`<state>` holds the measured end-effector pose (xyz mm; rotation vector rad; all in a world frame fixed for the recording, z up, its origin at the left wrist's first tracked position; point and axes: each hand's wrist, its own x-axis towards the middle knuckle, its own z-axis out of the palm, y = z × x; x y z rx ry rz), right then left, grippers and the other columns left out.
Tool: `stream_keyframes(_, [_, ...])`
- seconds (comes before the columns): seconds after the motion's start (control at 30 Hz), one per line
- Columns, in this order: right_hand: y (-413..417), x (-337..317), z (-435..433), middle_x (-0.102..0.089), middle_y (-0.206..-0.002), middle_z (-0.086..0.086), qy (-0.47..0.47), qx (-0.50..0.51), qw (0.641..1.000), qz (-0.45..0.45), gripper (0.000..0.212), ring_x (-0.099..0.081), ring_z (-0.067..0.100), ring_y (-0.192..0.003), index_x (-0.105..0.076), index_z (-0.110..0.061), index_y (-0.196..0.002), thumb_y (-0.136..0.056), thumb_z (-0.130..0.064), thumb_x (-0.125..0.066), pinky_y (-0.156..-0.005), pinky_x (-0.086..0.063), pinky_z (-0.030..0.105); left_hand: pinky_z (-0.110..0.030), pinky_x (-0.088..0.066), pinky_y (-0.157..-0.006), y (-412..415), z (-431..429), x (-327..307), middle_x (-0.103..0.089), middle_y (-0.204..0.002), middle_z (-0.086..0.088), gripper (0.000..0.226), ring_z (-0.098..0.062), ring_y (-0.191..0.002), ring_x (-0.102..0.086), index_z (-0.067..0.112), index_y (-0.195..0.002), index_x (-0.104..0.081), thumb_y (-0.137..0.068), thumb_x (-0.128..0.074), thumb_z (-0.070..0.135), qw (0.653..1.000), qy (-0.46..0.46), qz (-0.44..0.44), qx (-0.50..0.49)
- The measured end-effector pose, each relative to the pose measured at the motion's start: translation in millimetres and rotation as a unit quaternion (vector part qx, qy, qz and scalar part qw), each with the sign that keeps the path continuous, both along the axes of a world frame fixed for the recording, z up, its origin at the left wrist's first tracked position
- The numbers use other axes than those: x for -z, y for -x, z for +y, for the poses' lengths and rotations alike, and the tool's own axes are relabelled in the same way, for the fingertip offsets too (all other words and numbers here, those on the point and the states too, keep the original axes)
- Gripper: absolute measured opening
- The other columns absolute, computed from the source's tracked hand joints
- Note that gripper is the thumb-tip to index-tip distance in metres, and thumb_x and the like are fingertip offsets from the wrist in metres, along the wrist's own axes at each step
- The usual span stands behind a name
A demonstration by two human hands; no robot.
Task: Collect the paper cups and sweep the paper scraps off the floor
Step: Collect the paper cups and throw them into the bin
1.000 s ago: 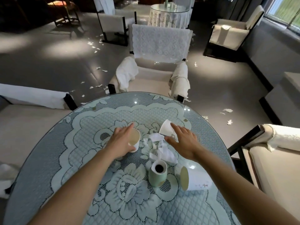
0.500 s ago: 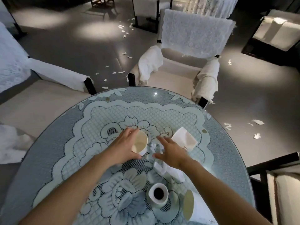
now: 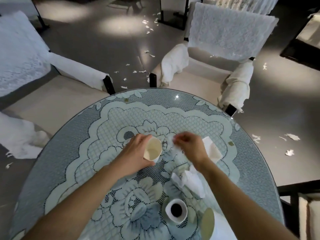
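Note:
My left hand grips an upright white paper cup near the middle of the round lace-covered glass table. Just right of it, my right hand pinches a small white paper scrap above the tabletop. A crushed paper cup lies on its side behind my right hand. Another paper cup lies tipped at the table's near right. Crumpled white paper sits under my right wrist. Torn paper scraps litter the grey floor.
A small celadon vase with a dark mouth stands near the front of the table. White-draped armchairs stand beyond the table, at the left and at the right edge. More floor scraps lie between the chairs.
The camera tilted down and closer. My right hand moved left off the crushed cup and picked up a paper scrap beside the cup that my left hand holds.

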<state>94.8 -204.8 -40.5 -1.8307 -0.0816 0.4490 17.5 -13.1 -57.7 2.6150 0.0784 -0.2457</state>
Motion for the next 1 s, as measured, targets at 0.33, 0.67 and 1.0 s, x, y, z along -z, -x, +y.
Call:
stream_keyframes(0.33, [10.2,-38.5,22.4,-0.066,-0.077,0.007,-0.005,-0.118,0.993,0.003,0.003,-0.059,0.011,-0.065,-0.068,-0.002,-0.086,-0.084,-0.001,-0.068,-0.066,-0.052,0.020,-0.027,-0.034,-0.097,-6.0,-15.1,-6.7,-0.031,-0.143,-0.004,0.129,-0.016,-0.127,-0.032,0.034,-0.146,0.021,-0.068,-0.081,0.042,0.998,0.031,-0.046,-0.016])
stream_keyframes(0.67, [12.1,-33.8,21.0,-0.069,-0.115,0.004,0.135,-0.206,0.968,-0.046,0.050,-0.065,0.014,-0.102,-0.055,-0.016,-0.132,-0.091,0.008,-0.037,-0.082,-0.055,0.029,-0.041,-0.031,-0.110,-0.5,-30.0,-1.2,-0.026,-0.148,-0.005,0.121,-0.019,-0.136,-0.025,0.036,-0.148,0.014,-0.071,-0.081,0.030,0.988,0.146,-0.015,-0.057])
stream_keyframes(1.0, [5.3,-42.6,14.0,-0.066,-0.100,0.007,0.010,-0.120,0.993,0.008,0.033,-0.063,0.015,-0.084,-0.065,-0.002,-0.114,-0.093,0.009,-0.042,-0.071,-0.056,0.023,-0.041,-0.028,-0.110,0.2,-28.7,5.0,-0.022,-0.150,-0.003,0.117,-0.020,-0.137,-0.026,0.039,-0.148,0.010,-0.072,-0.079,0.034,0.984,0.161,-0.006,-0.079])
